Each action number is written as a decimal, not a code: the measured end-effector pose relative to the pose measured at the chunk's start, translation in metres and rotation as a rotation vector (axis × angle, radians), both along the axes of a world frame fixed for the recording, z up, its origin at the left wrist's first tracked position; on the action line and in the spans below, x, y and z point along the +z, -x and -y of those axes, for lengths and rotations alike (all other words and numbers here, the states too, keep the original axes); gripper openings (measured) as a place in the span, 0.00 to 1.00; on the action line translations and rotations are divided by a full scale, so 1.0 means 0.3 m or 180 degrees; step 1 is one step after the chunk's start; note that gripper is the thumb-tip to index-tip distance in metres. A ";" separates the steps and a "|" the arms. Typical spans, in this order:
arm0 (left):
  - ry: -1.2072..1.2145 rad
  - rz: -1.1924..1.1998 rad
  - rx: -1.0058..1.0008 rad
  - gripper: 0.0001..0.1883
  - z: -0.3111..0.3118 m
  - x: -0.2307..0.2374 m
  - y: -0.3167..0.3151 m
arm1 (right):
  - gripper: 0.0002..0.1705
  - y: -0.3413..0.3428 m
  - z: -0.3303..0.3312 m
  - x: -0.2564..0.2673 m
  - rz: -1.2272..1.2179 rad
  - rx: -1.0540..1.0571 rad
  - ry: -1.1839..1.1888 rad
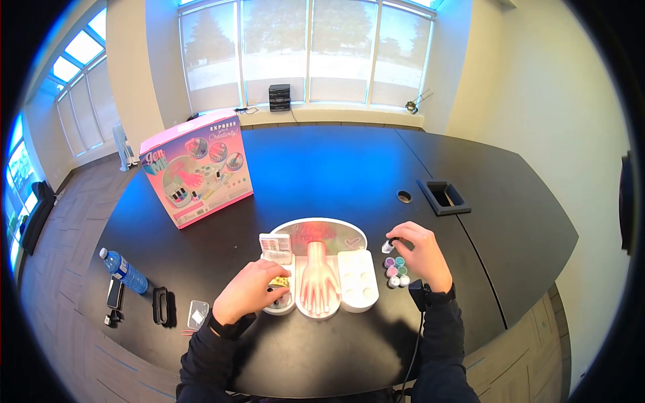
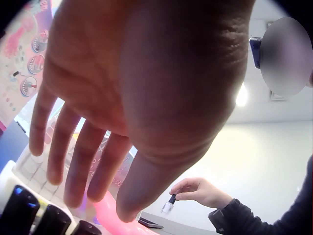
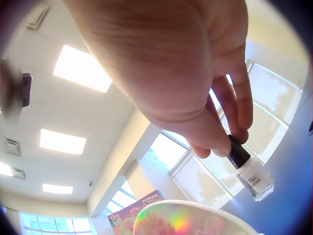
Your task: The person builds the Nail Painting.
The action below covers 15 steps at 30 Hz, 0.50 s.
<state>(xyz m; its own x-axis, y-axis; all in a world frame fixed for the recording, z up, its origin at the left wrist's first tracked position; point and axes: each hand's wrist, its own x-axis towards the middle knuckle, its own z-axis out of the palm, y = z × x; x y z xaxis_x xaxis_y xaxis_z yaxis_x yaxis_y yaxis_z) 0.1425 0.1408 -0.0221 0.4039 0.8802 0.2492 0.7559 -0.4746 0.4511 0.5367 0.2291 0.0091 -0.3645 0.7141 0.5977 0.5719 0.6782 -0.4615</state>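
Along the left of the head view come a water bottle (image 1: 125,272), a black case (image 1: 160,306) and a clear plastic box (image 1: 197,314), with a big pink box (image 1: 198,171) at upper left; at lower centre sits a white stand (image 1: 361,304) bearing a model hand (image 1: 319,282), with small jars (image 1: 396,269) just right of it. Over the stand's left compartment, partly hiding it, the left hand (image 1: 252,285) has its fingers loosely extended and spread near black-capped bottles (image 2: 19,210), holding nothing visible. Right of centre, above the jars, the right hand (image 1: 422,252) pinches a nail polish bottle (image 3: 255,179) by its black cap.
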 end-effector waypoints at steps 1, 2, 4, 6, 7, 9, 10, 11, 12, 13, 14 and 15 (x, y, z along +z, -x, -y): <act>-0.0169 0.0096 -0.0033 0.16 0.004 0.004 -0.010 | 0.12 0.015 0.017 0.011 0.0023 0.0084 -0.0113; -0.0340 0.0193 -0.0066 0.16 0.008 0.010 -0.023 | 0.12 0.032 0.033 0.022 0.0026 0.0086 -0.0121; -0.0509 0.0324 -0.0145 0.18 0.020 0.043 -0.058 | 0.11 0.065 0.068 0.037 -0.0012 0.0250 -0.0102; -0.0672 0.0451 -0.0223 0.19 0.039 0.071 -0.098 | 0.11 0.093 0.094 0.043 -0.0011 0.0285 -0.0070; -0.0689 0.0639 -0.0266 0.20 0.052 0.081 -0.117 | 0.11 0.107 0.104 0.043 0.0004 0.0413 -0.0149; -0.0691 0.0833 -0.0308 0.21 0.066 0.081 -0.137 | 0.11 0.142 0.132 0.047 0.0046 0.0593 -0.0144; -0.0690 0.0834 -0.0299 0.21 0.072 0.077 -0.148 | 0.11 0.159 0.140 0.040 0.0047 0.0601 -0.0141; -0.0550 0.1024 -0.0365 0.21 0.079 0.075 -0.161 | 0.11 0.174 0.148 0.034 0.0021 0.0792 -0.0190; -0.0408 0.1214 -0.0431 0.22 0.085 0.076 -0.171 | 0.11 0.188 0.157 0.027 -0.0005 0.0982 -0.0237; -0.0328 0.1239 -0.0539 0.26 0.094 0.084 -0.177 | 0.11 0.201 0.167 0.023 0.0073 0.1045 -0.0257; -0.0331 0.1239 -0.0534 0.26 0.096 0.079 -0.184 | 0.11 0.215 0.175 0.013 0.0074 0.1050 -0.0259; -0.0325 0.1294 -0.0542 0.28 0.097 0.069 -0.191 | 0.11 0.228 0.182 0.003 0.0095 0.1178 -0.0279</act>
